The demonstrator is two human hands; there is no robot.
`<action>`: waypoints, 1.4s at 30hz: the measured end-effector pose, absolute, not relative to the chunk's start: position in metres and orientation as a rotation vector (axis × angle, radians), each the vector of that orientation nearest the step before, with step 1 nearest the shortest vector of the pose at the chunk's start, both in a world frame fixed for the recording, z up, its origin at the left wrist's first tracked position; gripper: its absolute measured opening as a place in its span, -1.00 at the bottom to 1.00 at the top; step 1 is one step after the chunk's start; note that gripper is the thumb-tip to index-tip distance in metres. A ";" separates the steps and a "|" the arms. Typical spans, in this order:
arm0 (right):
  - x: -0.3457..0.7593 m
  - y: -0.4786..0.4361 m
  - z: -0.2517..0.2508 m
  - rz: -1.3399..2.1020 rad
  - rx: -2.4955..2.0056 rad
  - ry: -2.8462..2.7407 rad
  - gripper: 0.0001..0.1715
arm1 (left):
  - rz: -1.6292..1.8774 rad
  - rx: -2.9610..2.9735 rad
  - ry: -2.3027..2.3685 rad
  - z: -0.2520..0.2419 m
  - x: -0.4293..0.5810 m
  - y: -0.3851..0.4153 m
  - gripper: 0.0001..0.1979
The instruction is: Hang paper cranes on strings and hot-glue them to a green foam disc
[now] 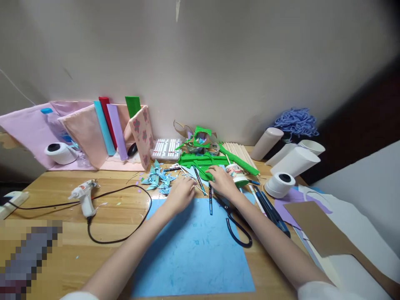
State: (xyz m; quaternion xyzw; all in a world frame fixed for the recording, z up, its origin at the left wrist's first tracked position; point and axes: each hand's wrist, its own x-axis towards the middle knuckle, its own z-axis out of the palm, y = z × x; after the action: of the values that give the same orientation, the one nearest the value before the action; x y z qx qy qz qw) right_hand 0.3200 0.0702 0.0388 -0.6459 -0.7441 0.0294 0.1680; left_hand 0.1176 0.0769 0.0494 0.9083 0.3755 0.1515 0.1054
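Note:
My left hand (181, 194) is at the far edge of the blue sheet (193, 250), its fingers curled. Thin white strands lie by those fingertips, and what they hold, if anything, is hidden. My right hand (221, 181) reaches over green paper strips (203, 160), thumb and fingers apart. Just right of it a printed paper cup (236, 173) lies tilted. Between the hands are a dark pen (200, 181) and a blue-black pen (210, 201). Black-handled scissors (239, 233) lie partly under my right forearm. Folded blue paper pieces (159, 178) sit left of my left hand.
A glue gun (85, 198) and its looping cord lie left. Behind stand a fabric-covered organiser (142, 137) with coloured rolls and a marker box (166, 148). White rolls (295, 160), blue yarn (296, 123), cutters (273, 210) and brown card (318, 227) are right.

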 end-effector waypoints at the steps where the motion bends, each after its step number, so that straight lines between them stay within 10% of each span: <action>1: 0.320 0.074 0.038 0.063 -1.869 -2.131 -0.62 | 0.316 2.783 1.112 0.046 0.133 0.082 -0.78; 28: 0.341 0.064 0.056 -0.020 -1.522 -1.982 -0.70 | 0.509 2.967 0.666 0.073 0.136 0.122 -0.70; 42: 0.269 0.005 0.036 -0.034 -0.857 -2.322 -0.75 | 1.116 2.445 1.602 0.051 0.005 -0.016 -0.85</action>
State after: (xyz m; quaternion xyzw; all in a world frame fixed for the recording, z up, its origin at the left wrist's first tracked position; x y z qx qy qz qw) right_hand 0.2685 0.0046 0.0359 -0.3270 -0.8865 -0.0131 0.3272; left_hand 0.0055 -0.0157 0.0514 0.7814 0.5119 0.3568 0.0066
